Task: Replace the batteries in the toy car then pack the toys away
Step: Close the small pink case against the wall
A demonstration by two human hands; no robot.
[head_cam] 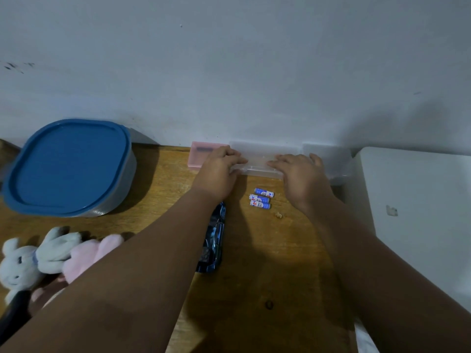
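Both of my hands rest on a clear plastic case (260, 159) standing against the wall at the back of the wooden table (163, 189). My left hand (219, 171) grips its left end and my right hand (300, 177) grips its right end. Three blue-and-white batteries (262, 198) lie loose on the table just in front of the case, between my wrists. A dark blue toy car (212, 240) lies lengthwise beside my left forearm, partly hidden by it.
A pink case (201, 154) stands left of the clear one. A grey tub with a blue lid (68, 166) sits at the back left. White and pink plush rabbits (48, 253) lie at the front left. A white box (418, 205) fills the right side.
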